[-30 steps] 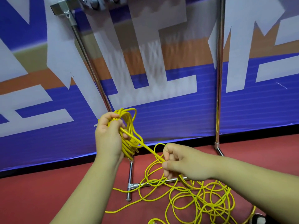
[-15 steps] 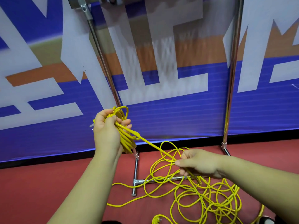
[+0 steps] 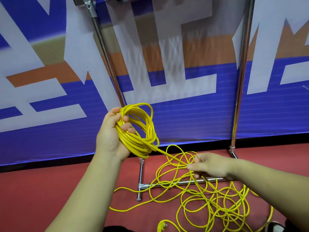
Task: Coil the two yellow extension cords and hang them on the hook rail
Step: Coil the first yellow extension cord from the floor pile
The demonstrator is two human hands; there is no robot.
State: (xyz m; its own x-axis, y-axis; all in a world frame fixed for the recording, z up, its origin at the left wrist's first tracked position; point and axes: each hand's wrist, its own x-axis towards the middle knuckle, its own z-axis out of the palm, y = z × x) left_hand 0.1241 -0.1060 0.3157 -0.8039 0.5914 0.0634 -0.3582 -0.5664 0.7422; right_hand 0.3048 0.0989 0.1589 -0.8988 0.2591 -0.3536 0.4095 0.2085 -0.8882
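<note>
A person's left hand [image 3: 110,138] grips a coil [image 3: 135,146] of yellow cord, held up in front of a blue, orange and white banner [image 3: 184,123]. The fingers curl round one side of the loops and the thumb presses across them. A single strand [image 3: 172,156] runs taut from the bottom of the coil down to the right hand [image 3: 212,166], which pinches it between thumb and fingertips, the other fingers loosely bent.

The banner's large white lettering is cropped by the frame and partly blurred, so it cannot be read.

The rest of the cord lies in a loose tangle [image 3: 200,186] on the red floor [image 3: 50,190], draped over the base bar [image 3: 175,183] of a chrome rack. A yellow plug [image 3: 161,226] shows at the bottom edge, partly cut off. Whether the tangle is one cord or two cannot be told.

The rack's two posts [image 3: 240,81] rise out of the top of the frame. Only a bracket [image 3: 85,3] on the left post shows, and the rail is too cropped to make out.
</note>
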